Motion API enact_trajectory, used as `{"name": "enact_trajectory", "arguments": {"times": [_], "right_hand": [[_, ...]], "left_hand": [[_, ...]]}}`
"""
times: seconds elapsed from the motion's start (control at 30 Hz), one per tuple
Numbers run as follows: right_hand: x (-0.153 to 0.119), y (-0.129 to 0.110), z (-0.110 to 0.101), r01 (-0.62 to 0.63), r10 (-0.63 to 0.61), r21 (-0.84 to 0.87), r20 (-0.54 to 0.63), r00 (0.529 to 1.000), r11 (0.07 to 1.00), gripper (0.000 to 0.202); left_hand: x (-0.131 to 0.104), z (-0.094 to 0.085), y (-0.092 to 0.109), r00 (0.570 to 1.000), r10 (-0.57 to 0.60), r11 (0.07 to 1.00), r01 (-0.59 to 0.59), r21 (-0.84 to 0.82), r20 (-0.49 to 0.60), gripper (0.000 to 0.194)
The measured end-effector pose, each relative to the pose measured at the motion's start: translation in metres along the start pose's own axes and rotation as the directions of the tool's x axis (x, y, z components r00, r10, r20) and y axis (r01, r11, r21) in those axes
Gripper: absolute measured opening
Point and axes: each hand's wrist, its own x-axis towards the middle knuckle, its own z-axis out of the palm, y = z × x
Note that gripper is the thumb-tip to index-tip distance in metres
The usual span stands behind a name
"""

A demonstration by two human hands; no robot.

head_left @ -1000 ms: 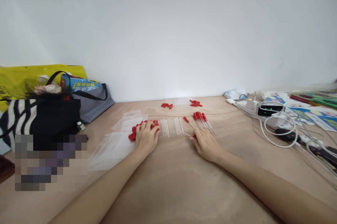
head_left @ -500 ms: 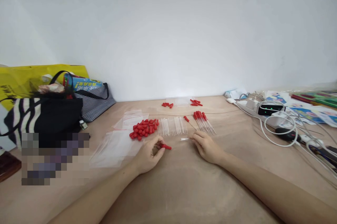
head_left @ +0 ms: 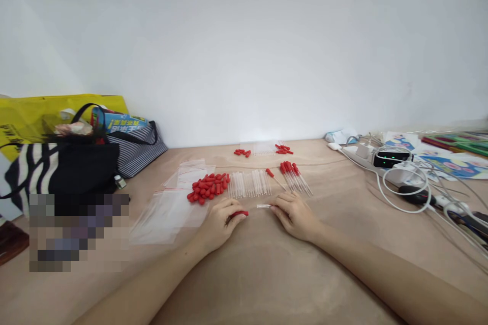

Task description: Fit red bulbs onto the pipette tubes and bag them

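- Found left hand (head_left: 221,220) closed on one red bulb (head_left: 239,213), pinched between thumb and fingers with one end projecting to the right; judged so held to leave that end uncovered.
- Found right hand (head_left: 294,213) closed on one clear tube (head_left: 263,206), gripped back from the left tip; likely held so to expose that tip while steadying the rest.
- Noted bulb and tube ends facing across a small gap, near but apart, low over table (head_left: 244,274); unable to confirm contact of either with the surface.
- Located pile of loose bulbs (head_left: 208,187) just beyond the left hand, beside and partly over plastic bags (head_left: 163,213); probably put there for short reach.
- Located row of tubes (head_left: 249,184) right of the pile, laid roughly parallel; presumably spread for easy single pick-up.
- Observed group of red-topped tubes (head_left: 290,168) beyond the right hand, red ends away; apparently set apart from loose stock.
- Recorded single red-topped tube (head_left: 270,173) between row and group, lying at a slant.
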Motion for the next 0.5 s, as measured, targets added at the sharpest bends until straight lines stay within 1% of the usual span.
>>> {"name": "enact_trajectory", "arguments": {"times": [0.17, 0.27, 0.4, 0.5], "right_hand": [[0.001, -0.01, 0.001, 0.032, -0.032, 0.0, -0.018, 0.999, 0.999, 0.019], [0.001, -0.012, 0.001, 0.045, -0.046, -0.011, -0.032, 0.998, 0.999, 0.019], [0.001, -0.012, 0.001, 0.04, -0.041, -0.014, -0.036, 0.999, 0.999, 0.019], [0.001, -0.013, 0.002, 0.047, -0.047, 0.003, -0.046, 0.998, 0.999, 0.02]], "left_hand": [[0.001, 0.003, 0.003, 0.998, -0.059, 0.998, 0.058, -0.018, -0.014, 0.011], [0.0, 0.003, 0.003, 0.999, -0.055, 0.998, 0.055, -0.014, 0.001, 0.012], [0.001, 0.003, 0.002, 1.0, -0.016, 1.0, 0.016, -0.01, 0.013, 0.018], [0.002, 0.005, 0.001, 1.0, -0.029, 0.999, 0.029, -0.026, 0.004, 0.018]]}}
